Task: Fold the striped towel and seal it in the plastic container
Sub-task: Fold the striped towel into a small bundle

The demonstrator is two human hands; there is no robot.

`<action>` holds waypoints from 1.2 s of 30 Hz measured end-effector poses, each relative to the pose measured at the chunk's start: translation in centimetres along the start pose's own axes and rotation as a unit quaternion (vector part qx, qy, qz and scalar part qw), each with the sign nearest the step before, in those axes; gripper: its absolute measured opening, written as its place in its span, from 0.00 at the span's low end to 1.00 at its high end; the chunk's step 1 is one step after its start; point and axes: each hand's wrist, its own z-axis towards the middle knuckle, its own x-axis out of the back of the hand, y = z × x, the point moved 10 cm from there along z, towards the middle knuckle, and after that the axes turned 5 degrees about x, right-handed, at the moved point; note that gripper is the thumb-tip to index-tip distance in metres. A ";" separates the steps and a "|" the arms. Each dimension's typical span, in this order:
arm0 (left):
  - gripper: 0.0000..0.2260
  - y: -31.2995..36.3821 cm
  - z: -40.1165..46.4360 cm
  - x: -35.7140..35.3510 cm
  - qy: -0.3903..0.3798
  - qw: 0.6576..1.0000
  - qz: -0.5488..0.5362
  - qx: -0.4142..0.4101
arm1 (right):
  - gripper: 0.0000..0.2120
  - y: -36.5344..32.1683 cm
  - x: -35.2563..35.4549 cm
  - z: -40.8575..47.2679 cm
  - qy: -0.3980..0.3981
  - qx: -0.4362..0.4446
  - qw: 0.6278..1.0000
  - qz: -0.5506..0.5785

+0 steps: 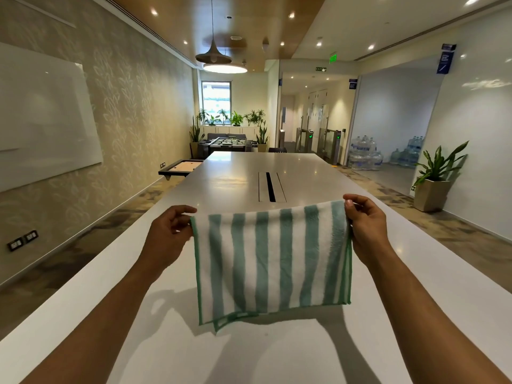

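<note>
Hanging between left hand and right hand (pinched corners) — striped towel.

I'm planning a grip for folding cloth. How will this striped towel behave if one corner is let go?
Probably floppy: the towel sags between the left hand and the right hand, and its lower edge curls. It seems light, held by pinches alone. A freed corner would likely drop toward the table.

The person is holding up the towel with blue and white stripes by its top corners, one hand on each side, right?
Not quite. The towel has green and white stripes, not blue. The head view shows it. The rest holds: the left hand and right hand each pinch a top corner.
</note>
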 end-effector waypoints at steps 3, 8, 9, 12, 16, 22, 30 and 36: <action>0.14 2.6 0.4 1.9 0.072 0.984 0.132 -0.092 | 0.07 0.2 1.6 0.5 0.048 0.000 0.999 0.001; 0.12 6.2 0.7 2.3 0.097 0.960 0.182 -0.191 | 0.08 0.4 2.0 0.9 0.072 0.007 0.997 0.000; 0.12 6.3 0.9 2.4 0.104 0.961 0.175 -0.186 | 0.07 0.3 2.0 1.0 0.075 0.012 0.997 0.002; 0.15 5.3 1.8 2.6 0.105 0.983 0.088 -0.126 | 0.06 0.1 2.0 1.0 0.081 0.015 0.997 0.001; 0.22 4.1 1.6 2.6 0.087 0.992 0.005 -0.095 | 0.06 0.0 1.8 1.1 0.071 0.021 0.997 0.000; 0.15 6.0 -0.1 2.0 0.086 0.954 0.175 -0.227 | 0.08 -0.1 1.6 1.1 0.056 0.022 0.998 -0.009; 0.13 6.3 -0.6 2.4 0.099 0.950 0.197 -0.219 | 0.07 -0.5 1.3 1.1 0.041 0.034 0.998 -0.038; 0.06 5.7 -0.8 2.8 0.085 0.969 0.143 -0.184 | 0.08 -1.4 0.5 0.6 0.018 0.036 0.998 -0.050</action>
